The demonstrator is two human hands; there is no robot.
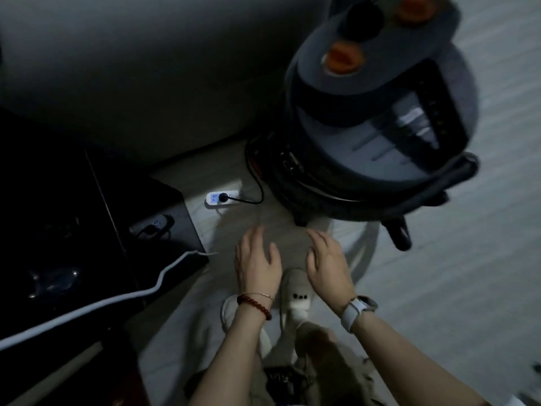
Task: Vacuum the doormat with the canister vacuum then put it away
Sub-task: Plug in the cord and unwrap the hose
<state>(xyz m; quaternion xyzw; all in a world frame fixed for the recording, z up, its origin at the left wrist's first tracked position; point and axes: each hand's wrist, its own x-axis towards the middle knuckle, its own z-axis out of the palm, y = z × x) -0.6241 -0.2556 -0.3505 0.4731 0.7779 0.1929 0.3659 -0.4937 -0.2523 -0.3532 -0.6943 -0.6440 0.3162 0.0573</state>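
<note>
The canister vacuum (377,118) stands on the pale floor (483,259) at the upper right, close to the wall (146,68); it is a dark round drum with a grey top carrying two orange knobs, and it shows blurred. A dark hose (433,194) curves round its lower right side and ends in a black nozzle near the floor. Its black cord (257,183) runs from the base to a plug seated in a white power strip (223,197), which lies on the floor just left of the vacuum, with a blue light showing on it. The doormat cannot be made out. Below the vacuum both hands hover above the floor, apart from it and from each other: the left hand (257,265) has a wide grip, fingers spread and relaxed, holding nothing, with a red bead bracelet at the wrist; the right hand (328,265) is likewise loose and holds nothing, with a pale watch on the wrist. Under the hands a light slipper (295,294) shows. A dark glossy cabinet (73,230) fills the left, reflecting the strip.
</note>
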